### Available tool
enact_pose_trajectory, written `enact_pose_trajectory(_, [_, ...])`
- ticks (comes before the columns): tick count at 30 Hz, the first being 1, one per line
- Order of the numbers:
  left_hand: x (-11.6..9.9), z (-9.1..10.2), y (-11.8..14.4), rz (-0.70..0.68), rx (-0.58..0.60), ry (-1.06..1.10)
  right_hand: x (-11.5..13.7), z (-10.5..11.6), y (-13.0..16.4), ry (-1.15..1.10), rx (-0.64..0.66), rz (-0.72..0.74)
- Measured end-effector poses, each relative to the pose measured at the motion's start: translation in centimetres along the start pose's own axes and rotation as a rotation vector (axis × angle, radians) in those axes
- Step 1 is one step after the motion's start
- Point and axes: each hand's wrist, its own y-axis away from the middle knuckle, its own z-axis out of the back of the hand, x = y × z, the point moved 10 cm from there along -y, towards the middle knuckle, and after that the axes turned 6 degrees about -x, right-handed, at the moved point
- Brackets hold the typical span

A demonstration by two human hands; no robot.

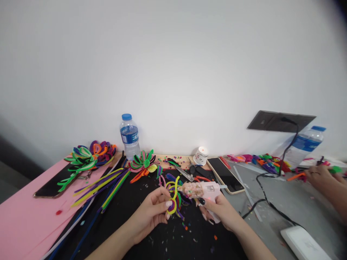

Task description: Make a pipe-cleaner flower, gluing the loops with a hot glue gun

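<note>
While the big table (292,202) is full of craft stuff, most of the work looks like it is partway done. On the far left, on the pink sheet (24,213), lies a finished-looking bunch of fuzzy wire flowers (86,157), and another green and orange flower (142,164) sits near the water bottle (129,136). A row of long straight fuzzy wires (105,186) lies on the black mat (141,238), not bent yet, so I think more flowers are left to make.

Close to the middle, the right hand (221,211) has its fingers wrapped tight around a pink glue gun (206,189), with the tip pointing left. Just beside that tip, the left hand (151,213) pinches a small loopy flower (175,198) of yellow and purple wire, held up over the mat. I guess this one is being glued right now and is not done.

A phone (225,174) lies to the right of the glue gun. Another person's hand (322,177) works at the far right. Tiny scraps dot the mat.
</note>
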Motion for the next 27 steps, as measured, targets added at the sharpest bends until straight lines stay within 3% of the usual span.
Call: enact_pose_trajectory(27, [0.12, -0.06, -0.04, 0.007, 0.012, -0.011, 0.66, 0.08, 0.00, 0.013, -0.013, 0.045])
